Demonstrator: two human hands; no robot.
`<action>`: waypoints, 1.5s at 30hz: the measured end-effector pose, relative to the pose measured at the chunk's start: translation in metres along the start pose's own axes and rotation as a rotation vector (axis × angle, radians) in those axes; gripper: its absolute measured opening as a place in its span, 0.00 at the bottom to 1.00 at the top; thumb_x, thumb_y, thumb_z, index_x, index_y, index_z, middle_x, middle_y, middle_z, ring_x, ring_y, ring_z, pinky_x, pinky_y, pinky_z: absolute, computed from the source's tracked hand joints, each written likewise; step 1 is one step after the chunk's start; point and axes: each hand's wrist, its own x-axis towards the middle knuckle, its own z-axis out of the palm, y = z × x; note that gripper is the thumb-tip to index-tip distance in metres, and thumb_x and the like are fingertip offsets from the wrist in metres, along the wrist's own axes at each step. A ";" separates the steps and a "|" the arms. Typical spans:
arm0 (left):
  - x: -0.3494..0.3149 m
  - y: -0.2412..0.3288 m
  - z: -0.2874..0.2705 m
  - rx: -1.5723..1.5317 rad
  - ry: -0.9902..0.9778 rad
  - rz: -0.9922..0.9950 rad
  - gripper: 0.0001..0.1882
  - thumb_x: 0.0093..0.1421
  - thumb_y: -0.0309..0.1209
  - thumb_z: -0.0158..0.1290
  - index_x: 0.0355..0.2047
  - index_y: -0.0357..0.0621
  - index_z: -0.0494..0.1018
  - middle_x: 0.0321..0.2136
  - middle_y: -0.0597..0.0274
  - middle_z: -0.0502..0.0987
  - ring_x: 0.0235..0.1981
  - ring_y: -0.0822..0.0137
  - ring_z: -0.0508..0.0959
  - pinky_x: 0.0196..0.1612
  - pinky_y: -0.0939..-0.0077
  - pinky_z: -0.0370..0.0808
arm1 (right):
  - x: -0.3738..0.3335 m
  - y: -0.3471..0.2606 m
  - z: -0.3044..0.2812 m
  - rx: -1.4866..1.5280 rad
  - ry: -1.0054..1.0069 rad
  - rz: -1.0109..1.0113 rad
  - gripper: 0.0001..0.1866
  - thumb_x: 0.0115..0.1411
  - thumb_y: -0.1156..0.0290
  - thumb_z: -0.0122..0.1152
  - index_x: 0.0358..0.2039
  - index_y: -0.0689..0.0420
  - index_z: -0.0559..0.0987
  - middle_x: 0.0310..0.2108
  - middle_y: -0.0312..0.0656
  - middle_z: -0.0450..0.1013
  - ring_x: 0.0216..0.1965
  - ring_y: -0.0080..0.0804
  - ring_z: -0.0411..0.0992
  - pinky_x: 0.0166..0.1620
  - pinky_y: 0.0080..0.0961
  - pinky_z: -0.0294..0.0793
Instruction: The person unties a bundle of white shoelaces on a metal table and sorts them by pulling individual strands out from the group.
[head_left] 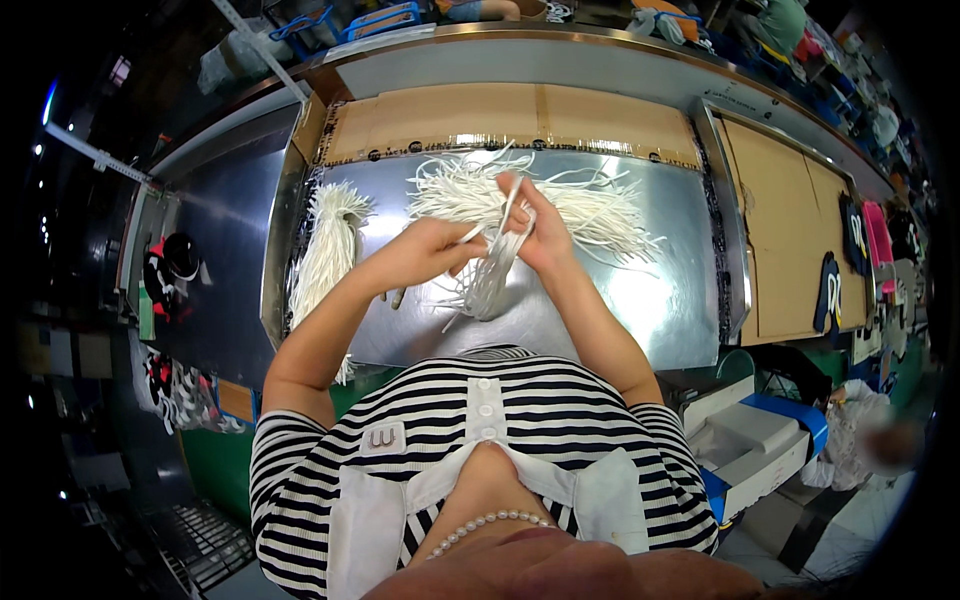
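A bunch of thin white cords [487,285] hangs between my hands above the metal tabletop [400,335], its lower end drooping toward me. My right hand [540,235] is curled round the upper part of the bunch. From the left, my left hand [445,248] pinches a cord at the bunch's side. Just beyond my hands lies a wide loose pile of white cords [605,215]. Another thick bundle of white cords [328,255] is laid lengthwise along the table's left side. A small dark stick-like piece [398,298] shows under my left wrist.
Cardboard [440,118] edged with printed tape lines the table's back. Raised metal edges bound both sides. At right stands a cardboard-lined bay [785,230] with dark pieces on it; at left, a bare metal surface [225,220]. An open white-and-blue box [750,440] sits near my right elbow.
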 end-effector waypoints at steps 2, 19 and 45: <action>-0.007 -0.009 0.006 -0.050 -0.027 -0.048 0.11 0.63 0.34 0.49 0.36 0.41 0.76 0.14 0.71 0.67 0.18 0.80 0.65 0.21 0.82 0.62 | -0.003 -0.010 0.000 -0.044 0.033 -0.076 0.19 0.64 0.63 0.53 0.49 0.63 0.71 0.31 0.36 0.67 0.19 0.17 0.57 0.20 0.15 0.57; -0.001 -0.075 0.011 -0.423 0.466 -0.111 0.18 0.66 0.39 0.43 0.47 0.40 0.73 0.31 0.62 0.77 0.33 0.70 0.74 0.37 0.74 0.71 | -0.033 -0.029 -0.028 -0.226 0.147 -0.080 0.14 0.66 0.62 0.49 0.40 0.61 0.72 0.19 0.34 0.66 0.36 0.31 0.72 0.36 0.21 0.75; 0.094 -0.102 0.055 -0.125 0.269 0.052 0.14 0.59 0.39 0.53 0.37 0.41 0.77 0.31 0.55 0.78 0.31 0.63 0.77 0.36 0.71 0.73 | -0.079 -0.030 -0.072 -0.317 0.298 -0.214 0.14 0.65 0.64 0.51 0.47 0.56 0.70 0.27 0.32 0.69 0.33 0.28 0.68 0.41 0.28 0.70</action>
